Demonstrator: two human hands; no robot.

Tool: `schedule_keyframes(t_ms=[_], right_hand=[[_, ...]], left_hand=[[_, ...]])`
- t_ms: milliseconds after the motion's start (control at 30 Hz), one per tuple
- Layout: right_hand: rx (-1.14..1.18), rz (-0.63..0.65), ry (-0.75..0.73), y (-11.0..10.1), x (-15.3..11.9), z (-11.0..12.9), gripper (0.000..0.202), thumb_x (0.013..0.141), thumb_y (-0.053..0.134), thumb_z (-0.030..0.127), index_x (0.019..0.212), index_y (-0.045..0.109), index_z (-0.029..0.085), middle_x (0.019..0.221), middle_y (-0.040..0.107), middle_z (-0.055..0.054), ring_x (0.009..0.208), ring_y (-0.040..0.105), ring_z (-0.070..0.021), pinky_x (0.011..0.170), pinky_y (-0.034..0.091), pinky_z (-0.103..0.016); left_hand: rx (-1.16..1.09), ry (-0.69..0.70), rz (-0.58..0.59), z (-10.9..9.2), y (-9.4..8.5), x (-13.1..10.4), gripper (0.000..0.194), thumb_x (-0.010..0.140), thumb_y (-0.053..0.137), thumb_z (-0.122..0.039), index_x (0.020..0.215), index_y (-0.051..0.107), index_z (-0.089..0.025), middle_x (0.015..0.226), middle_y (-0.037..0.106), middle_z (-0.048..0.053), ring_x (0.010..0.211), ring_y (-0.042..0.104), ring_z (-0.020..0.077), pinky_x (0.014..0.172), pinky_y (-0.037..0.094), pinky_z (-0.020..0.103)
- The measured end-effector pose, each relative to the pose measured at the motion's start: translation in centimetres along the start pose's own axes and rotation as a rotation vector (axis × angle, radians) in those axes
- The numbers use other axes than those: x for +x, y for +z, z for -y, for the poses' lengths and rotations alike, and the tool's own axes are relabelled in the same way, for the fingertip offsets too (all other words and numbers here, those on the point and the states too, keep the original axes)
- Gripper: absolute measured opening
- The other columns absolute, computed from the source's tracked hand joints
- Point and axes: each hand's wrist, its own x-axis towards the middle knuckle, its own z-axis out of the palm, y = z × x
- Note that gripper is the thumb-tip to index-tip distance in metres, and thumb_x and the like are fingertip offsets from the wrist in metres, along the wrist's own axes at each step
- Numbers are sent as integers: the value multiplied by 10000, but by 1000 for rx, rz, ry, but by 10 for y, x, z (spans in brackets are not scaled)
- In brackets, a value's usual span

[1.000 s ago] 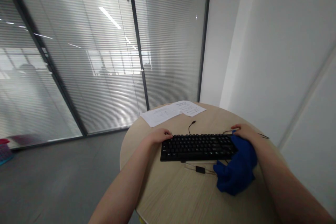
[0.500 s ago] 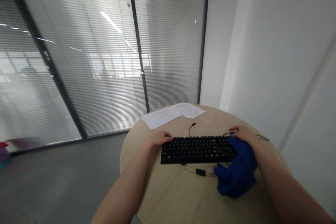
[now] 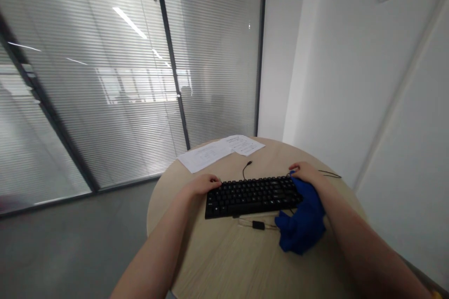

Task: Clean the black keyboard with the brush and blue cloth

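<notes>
A black keyboard (image 3: 254,196) lies across the round table, its front edge towards me. My left hand (image 3: 204,184) grips its far left corner, thumb and fingers closed over the edge. My right hand (image 3: 304,172) is at the far right corner, its fingers closed on a blue cloth (image 3: 303,219). The cloth drapes over the keyboard's right end and hangs in a crumpled heap onto the table in front. A cable with a black plug (image 3: 249,163) sticks out behind the keyboard.
Printed paper sheets (image 3: 206,155) lie at the back of the round wooden table (image 3: 224,261). In front of the keyboard is a thin cord with a black piece (image 3: 258,225). A black cable loop (image 3: 329,174) lies at the right. Glass partitions with blinds and a white wall stand behind.
The view has turned slightly right, so everything sits further left. My left hand stays on the keyboard corner; my right hand and the cloth have shifted slightly left along the keyboard's far edge.
</notes>
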Motion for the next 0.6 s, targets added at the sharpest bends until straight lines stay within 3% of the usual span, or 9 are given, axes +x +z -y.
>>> schedule_keyframes(t_ms=[233,400,600], right_hand=[[-85,-87,163,-29,-8,-30,377,675,697,173,1044,770,189,895,741,-54,828,668,-192,744,494,-255],[-106,-129,217,-32,-7,-39,388,654,695,152,1032,773,194,974,742,-73,910,671,-220,803,496,-276],[-91,-168,270,-32,-6,-45,369,653,702,156,1009,780,212,1014,742,-74,947,676,-239,828,507,-292]], left_hand=[[6,10,27,-2,-5,5,545,787,485,-609,1002,723,-169,1004,748,66,944,654,256,827,459,318],[-6,-2,24,-2,-7,7,577,751,483,-654,994,722,-188,1007,751,56,962,649,263,855,457,329],[-34,-16,30,-5,-9,5,579,732,486,-664,977,717,-194,966,740,55,921,644,263,767,472,317]])
